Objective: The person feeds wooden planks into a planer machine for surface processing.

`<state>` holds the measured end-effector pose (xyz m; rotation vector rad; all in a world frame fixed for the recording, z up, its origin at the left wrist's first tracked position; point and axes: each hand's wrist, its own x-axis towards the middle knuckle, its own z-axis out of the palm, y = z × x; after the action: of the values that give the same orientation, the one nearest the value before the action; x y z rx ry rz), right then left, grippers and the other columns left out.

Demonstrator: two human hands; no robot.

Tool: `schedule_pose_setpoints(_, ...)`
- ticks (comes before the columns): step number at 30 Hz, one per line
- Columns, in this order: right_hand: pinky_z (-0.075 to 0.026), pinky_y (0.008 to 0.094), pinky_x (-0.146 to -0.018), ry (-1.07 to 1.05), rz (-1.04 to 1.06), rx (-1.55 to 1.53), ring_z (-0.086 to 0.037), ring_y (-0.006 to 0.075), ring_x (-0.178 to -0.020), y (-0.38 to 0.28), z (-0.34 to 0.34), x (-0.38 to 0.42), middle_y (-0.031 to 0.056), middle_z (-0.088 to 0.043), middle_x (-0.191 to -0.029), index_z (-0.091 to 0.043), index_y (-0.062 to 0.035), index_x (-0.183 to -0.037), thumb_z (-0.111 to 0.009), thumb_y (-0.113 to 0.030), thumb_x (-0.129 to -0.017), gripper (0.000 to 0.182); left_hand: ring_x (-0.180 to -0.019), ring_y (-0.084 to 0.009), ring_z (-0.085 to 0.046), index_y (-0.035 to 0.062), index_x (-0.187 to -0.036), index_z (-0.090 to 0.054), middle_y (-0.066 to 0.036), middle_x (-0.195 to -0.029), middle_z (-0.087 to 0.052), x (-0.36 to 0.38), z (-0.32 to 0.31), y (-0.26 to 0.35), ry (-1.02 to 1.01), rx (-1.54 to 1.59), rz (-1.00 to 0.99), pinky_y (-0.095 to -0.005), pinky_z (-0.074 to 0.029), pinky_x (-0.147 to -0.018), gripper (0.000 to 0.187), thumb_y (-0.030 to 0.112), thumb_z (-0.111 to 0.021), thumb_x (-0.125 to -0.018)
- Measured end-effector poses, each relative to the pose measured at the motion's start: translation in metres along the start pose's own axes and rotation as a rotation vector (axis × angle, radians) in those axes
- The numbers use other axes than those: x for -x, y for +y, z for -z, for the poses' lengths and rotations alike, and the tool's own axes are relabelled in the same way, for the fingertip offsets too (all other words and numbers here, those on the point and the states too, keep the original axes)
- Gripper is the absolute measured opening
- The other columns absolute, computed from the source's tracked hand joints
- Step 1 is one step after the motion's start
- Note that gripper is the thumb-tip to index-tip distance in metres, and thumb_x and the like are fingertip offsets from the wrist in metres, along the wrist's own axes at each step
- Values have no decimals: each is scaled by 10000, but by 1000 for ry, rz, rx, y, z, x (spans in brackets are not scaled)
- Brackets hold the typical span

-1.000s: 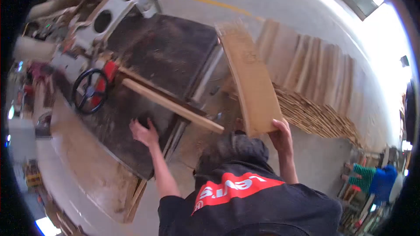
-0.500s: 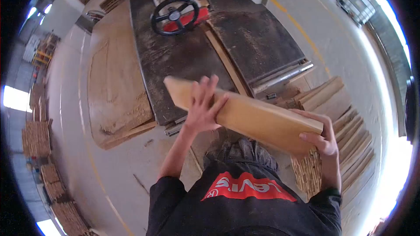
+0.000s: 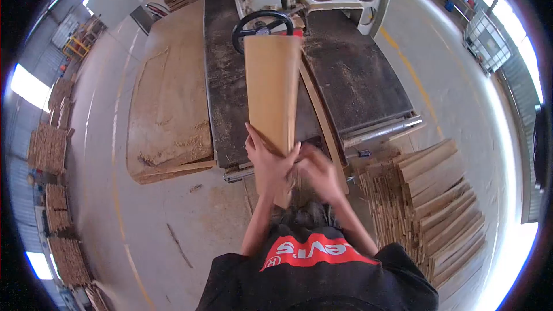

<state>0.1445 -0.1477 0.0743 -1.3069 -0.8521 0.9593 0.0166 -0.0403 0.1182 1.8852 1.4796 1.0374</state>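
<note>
A thick, smooth wooden board (image 3: 271, 92) points away from me, tilted up over the machine table, with its lower end close to my body. My left hand (image 3: 269, 164) grips it across its width near the lower end, fingers at the left edge and thumb at the right edge. Just right of the board, my right hand (image 3: 319, 175) is smeared by motion, its fingertips close to the board's right edge. Behind the board's far end is a black handwheel (image 3: 241, 37), partly covered by it.
The machine's dark tables (image 3: 357, 80) carry sawdust, with a narrow wooden strip (image 3: 315, 103) between them. A wide wooden surface (image 3: 167, 98) adjoins on the left. On the floor at right lies a stack of boards (image 3: 432, 178); more wood stacks (image 3: 49, 147) stand far left.
The board has swung from lying crosswise to pointing away from me. My right hand has left its right end and moved inward beside my left hand, which now grips the board.
</note>
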Motion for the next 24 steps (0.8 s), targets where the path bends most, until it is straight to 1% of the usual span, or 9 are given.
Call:
schedule_pose_setpoints(2, -569, 478, -983, -168, -97, 513, -700, 460, -1168, 2, -24, 34, 322, -664, -1319, -229, -1, -1666, -795, -275, -950, 953, -1388, -505, -460, -41, -1683, -115, -344, -1528, -392, -22, -26, -11, -30, 68, 335, -573, -408, -1164, 1445, 540, -969, -672)
schedule_pose_setpoints(4, -575, 510, -942, -38, 76, 646, -696, 466, -1167, 50, -26, 41, 324, -666, -1312, -99, -59, -1698, -759, -241, -975, 995, -1392, -451, -491, -36, -1682, -151, -326, -1523, -434, -38, -60, -37, -22, 143, 537, -544, -423, -1164, 1415, 552, -968, -687)
schedule_pose_setpoints(7, -560, 517, -980, -36, 54, 557, -674, 498, -1198, 41, -3, 22, 318, -653, -1352, -197, -83, -1698, -736, -225, -990, 901, -1384, -384, -561, -56, -1669, -213, -301, -1523, -507, -41, -77, -71, 168, 348, 601, -468, -464, -1154, 1313, 605, -908, -772)
schedule_pose_setpoints(10, -524, 470, -1071, -38, -52, 406, -639, 434, -1317, 55, 7, 7, 295, -613, -1456, -319, -42, -1663, -711, -198, -1016, 773, -1429, -376, -529, -54, -1649, -292, -302, -1584, -459, -39, -16, -66, -422, 756, 498, -458, -438, -1183, 1202, 570, -893, -816)
schedule_pose_setpoints(11, -458, 415, -1160, 28, 57, 274, -558, 342, -1437, 77, 6, 2, 260, -558, -1552, -412, -2, -1618, -702, -212, -1039, 681, -1546, -423, -364, -14, -1655, -315, -321, -1677, -309, -19, -7, -49, -345, 689, 483, -530, -349, -1236, 1258, 599, -932, -746)
schedule_pose_setpoints(14, -418, 384, -1193, 3, -26, 79, -503, 275, -1479, 97, 9, -26, 219, -539, -1586, -414, 23, -1609, -712, -227, -1045, 685, -1607, -497, -175, 25, -1676, -287, -323, -1723, -197, 24, 9, -65, -475, -190, -44, -596, -262, -1264, 1383, 628, -972, -637)
schedule_pose_setpoints(17, -432, 381, -1187, 41, -116, 118, -521, 286, -1464, 112, 9, -55, 218, -550, -1573, -444, 32, -1591, -774, -285, -1003, 744, -1591, -588, -76, 21, -1682, -227, -358, -1702, -195, 49, 30, -39, -626, -356, -251, -640, -219, -1272, 1465, 554, -1004, -560)
schedule_pose_setpoints(22, -491, 428, -1119, 85, -345, 264, -603, 357, -1367, 79, 7, -72, 245, -620, -1479, -507, 68, -1529, -791, -292, -976, 719, -1616, -535, -74, -14, -1680, -206, -341, -1722, -173, 35, -13, -87, -486, -407, -324, -640, -176, -1280, 1525, 628, -983, -536)
schedule_pose_setpoints(24, -464, 532, -1131, 191, 73, 856, -501, 505, -1394, 57, -13, -58, 346, -490, -1524, -551, 83, -1434, -705, -252, -999, 570, -1621, -522, -77, -47, -1665, -214, -338, -1721, -179, 32, -34, -97, -432, -375, -345, -638, -176, -1281, 1494, 610, -971, -556)
